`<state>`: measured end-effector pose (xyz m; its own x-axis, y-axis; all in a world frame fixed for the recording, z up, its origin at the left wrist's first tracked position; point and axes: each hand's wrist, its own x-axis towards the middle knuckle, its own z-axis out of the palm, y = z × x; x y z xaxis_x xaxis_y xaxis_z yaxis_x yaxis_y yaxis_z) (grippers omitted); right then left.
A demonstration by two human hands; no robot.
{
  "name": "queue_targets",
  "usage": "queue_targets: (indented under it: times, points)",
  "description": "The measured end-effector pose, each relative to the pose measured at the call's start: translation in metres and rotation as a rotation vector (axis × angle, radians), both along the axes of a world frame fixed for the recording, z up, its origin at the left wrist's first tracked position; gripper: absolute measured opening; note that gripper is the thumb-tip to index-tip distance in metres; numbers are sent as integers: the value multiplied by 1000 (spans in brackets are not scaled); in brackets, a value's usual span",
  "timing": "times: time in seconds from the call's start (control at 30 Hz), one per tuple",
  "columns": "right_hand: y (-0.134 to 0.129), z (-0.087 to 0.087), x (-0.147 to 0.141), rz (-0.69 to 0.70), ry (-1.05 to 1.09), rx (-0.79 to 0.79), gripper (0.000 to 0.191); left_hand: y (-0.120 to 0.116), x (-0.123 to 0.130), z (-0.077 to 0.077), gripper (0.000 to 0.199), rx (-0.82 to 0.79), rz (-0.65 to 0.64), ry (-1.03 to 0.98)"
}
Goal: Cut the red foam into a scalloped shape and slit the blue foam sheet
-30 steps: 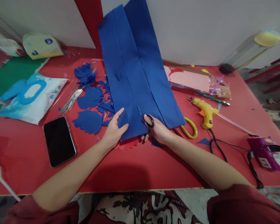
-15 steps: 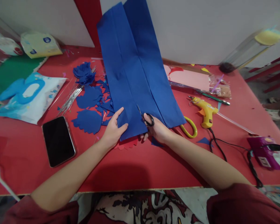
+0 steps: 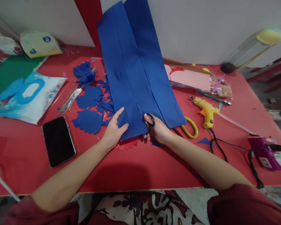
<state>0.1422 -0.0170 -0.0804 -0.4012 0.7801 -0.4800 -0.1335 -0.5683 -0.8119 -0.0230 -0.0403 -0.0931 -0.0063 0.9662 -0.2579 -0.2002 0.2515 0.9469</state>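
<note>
Sheet (image 3: pixel 128 84) mid-tabletop (image 3: pixel 121 175), far end up by the wall (image 3: pixel 189 34). Looks light, limp, creased; best held at near edge, beside scissors (image 3: pixel 152 117). Right hand (image 3: pixel 160 129) wrapped round those; left hand (image 3: pixel 112 132) at near-left corner, can't tell if clamped.

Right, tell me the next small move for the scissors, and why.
Probably a gentle squeeze of the right hand to snip a little further into the blue sheet: a blade of the black-handled scissors shows on top, pointing away from the body, well short of the far edge, while the left hand rests at the sheet's near left corner.
</note>
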Motion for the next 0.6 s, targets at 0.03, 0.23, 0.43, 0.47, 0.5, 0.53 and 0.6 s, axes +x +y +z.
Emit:
queue_targets:
  times: [0.03,0.23,0.43,0.47,0.5,0.53,0.6]
  points:
    - [0,0,0,-6,1,7,30,0,0,0,75,-3,-1,-3]
    - [-1,1,-1,-25,-10,34,35,0,0,0,74,-5,5,3]
    - [-2,1,-2,-30,-32,48,38,1,-1,-1,72,9,2,17]
    - [-2,0,-2,-27,-35,53,38,0,-1,-1,71,6,1,18]
    - [-2,0,-2,-21,-39,58,38,0,-1,-2,71,5,1,17]
    - [-2,-1,-2,-17,-43,64,37,0,-1,-2,71,4,1,18]
    - [-2,-2,-1,-13,-54,71,35,0,0,-2,71,6,3,24]
